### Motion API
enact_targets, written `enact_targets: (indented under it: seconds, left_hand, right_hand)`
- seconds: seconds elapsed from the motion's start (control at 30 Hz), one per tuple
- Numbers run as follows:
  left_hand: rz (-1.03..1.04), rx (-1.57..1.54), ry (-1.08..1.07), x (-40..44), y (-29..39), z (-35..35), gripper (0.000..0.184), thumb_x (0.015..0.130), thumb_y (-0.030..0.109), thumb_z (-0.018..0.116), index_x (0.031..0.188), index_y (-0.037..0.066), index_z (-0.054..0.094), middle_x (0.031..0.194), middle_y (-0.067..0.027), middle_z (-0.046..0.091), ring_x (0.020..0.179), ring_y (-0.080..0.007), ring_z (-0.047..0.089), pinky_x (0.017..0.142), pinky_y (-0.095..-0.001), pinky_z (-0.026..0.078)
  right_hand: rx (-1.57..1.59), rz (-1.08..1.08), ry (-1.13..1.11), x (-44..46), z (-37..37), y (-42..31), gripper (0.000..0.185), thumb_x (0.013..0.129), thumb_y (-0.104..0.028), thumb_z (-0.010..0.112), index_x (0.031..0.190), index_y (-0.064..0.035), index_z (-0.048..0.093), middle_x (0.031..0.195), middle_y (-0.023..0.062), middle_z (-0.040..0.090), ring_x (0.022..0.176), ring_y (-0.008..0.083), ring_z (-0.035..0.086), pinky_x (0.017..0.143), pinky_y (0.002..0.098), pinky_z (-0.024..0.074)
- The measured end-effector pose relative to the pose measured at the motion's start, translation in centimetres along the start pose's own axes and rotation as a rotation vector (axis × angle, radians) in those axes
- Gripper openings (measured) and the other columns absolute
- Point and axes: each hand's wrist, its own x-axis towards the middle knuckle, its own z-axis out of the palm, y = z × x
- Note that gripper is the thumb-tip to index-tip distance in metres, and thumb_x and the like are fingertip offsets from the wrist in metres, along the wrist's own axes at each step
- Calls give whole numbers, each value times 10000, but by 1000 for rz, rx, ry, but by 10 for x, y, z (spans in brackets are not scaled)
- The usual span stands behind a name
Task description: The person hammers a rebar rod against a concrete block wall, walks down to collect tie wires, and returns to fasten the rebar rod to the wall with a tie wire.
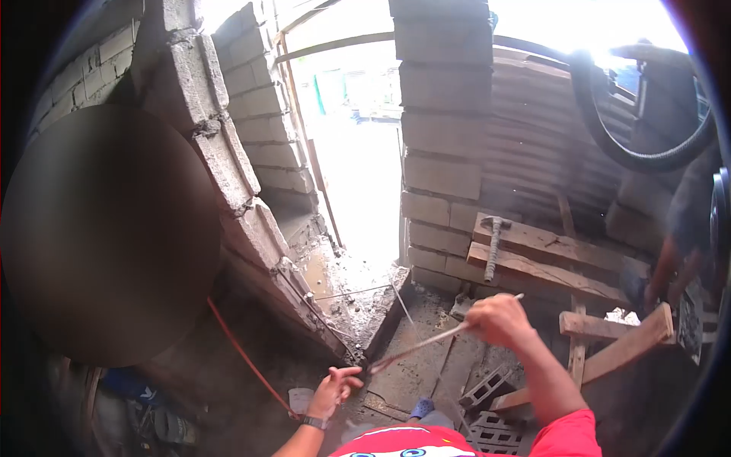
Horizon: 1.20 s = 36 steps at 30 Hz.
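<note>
My right hand is closed around a thin, pale rod or cord, and a short end sticks out above the fist. The pale length slants down to the left, close to the fingertips of my left hand. That hand has its index finger stretched out and the other fingers loosely bent apart; I cannot see it holding anything. Just beyond both hands lies the corner of a wet, rough concrete slab. A thin wire or string crosses the slab and bends down toward the floor.
A hammer rests on wooden planks at the right. Below are a timber frame and hollow blocks. Block columns flank a bright doorway. An orange cord hangs left; a person's arm shows at far right.
</note>
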Motion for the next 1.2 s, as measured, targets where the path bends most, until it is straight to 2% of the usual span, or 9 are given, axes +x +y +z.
enact_targets:
  seconds: [0.07,0.13,0.17,0.33,0.47,0.67,0.7,0.93,1.2]
  left_hand:
    - [5,-93,-142,26,15,23,699,968,631,599,1274,5,659,950,-48,703,603,-40,500,529,-195,395]
    - [267,850,-59,40,22,44,631,884,592,736,1224,61,708,891,-40,651,697,-114,566,605,-296,456]
    - [353,899,-52,42,38,59,550,800,529,831,1031,42,726,811,-89,618,686,-228,602,642,-386,484]
    - [358,987,-199,78,69,110,511,900,463,748,718,13,588,693,-193,532,646,-384,558,587,-441,443]
    - [498,889,-137,119,71,133,475,984,377,664,694,16,559,670,-198,529,637,-424,557,562,-486,406]
    - [403,856,-110,175,53,126,445,940,308,738,694,7,521,650,-183,466,574,-387,486,524,-453,368]
    - [470,858,-159,182,60,126,425,927,301,746,696,15,532,647,-170,474,574,-381,494,523,-455,380]
    - [539,1030,-224,225,62,48,351,913,347,732,740,68,609,671,-110,513,609,-321,565,536,-449,434]
    - [306,588,126,284,68,27,544,1032,469,585,728,23,518,604,-76,421,531,-218,496,514,-361,382]
  right_hand:
    - [41,-34,-51,12,25,8,154,795,-284,757,726,-168,685,755,17,690,765,247,704,677,393,535]
    - [49,-7,-66,18,26,27,164,785,-295,770,723,-169,687,751,18,688,778,248,700,689,395,518]
    - [70,37,-79,20,29,35,175,774,-307,783,720,-170,688,747,19,686,790,250,695,701,397,501]
    - [194,123,11,10,74,85,129,708,-225,814,749,-148,719,728,54,670,785,281,653,767,418,444]
    - [-112,358,253,25,77,68,309,715,-44,746,1022,-69,727,1040,116,686,1095,321,619,1052,450,427]
    - [1187,1167,1,-2,209,54,398,989,-231,694,1297,16,647,1221,131,707,1108,174,661,974,325,513]
    - [1220,1102,9,11,224,38,332,1026,-204,637,1304,-23,646,1156,66,709,1012,150,678,868,294,538]
    - [2047,480,12,120,254,3,400,1104,-210,386,1400,12,537,1256,199,678,1147,286,666,1027,421,511]
    - [2186,523,262,234,259,23,516,1051,-191,370,1512,37,331,1291,260,635,1202,331,628,1091,464,450]
